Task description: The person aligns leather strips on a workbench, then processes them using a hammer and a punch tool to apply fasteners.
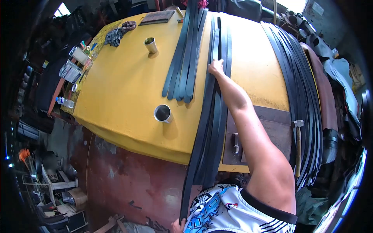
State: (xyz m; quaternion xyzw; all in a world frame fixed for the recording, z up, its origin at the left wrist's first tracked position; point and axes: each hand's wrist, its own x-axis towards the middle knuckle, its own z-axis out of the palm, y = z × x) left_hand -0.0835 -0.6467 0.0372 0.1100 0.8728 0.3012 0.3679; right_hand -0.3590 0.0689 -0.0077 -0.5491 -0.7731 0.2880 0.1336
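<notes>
Long black leather straps [202, 143] run up the yellow table and hang over its near edge. My right hand [216, 66] is closed on a strap far up this bundle, its arm stretched across the table. Low at the bottom edge, my left hand [178, 225] grips the hanging end of a strap beside my patterned shirt; part of that hand is cut off. Left of the bundle lies a second group of dark straps [182, 66] with rounded ends. A metal cup [163, 113] stands below them, and another cup [150, 45] is farther back.
At right, many black strips [299, 97] drape over the yellow table [124, 85]. A hammer [298, 147] lies by a dark board [268, 120] bearing a metal tool [235, 143]. Cans [70, 72], a plastic bottle [65, 102] and a crumpled rag [118, 34] line the left side.
</notes>
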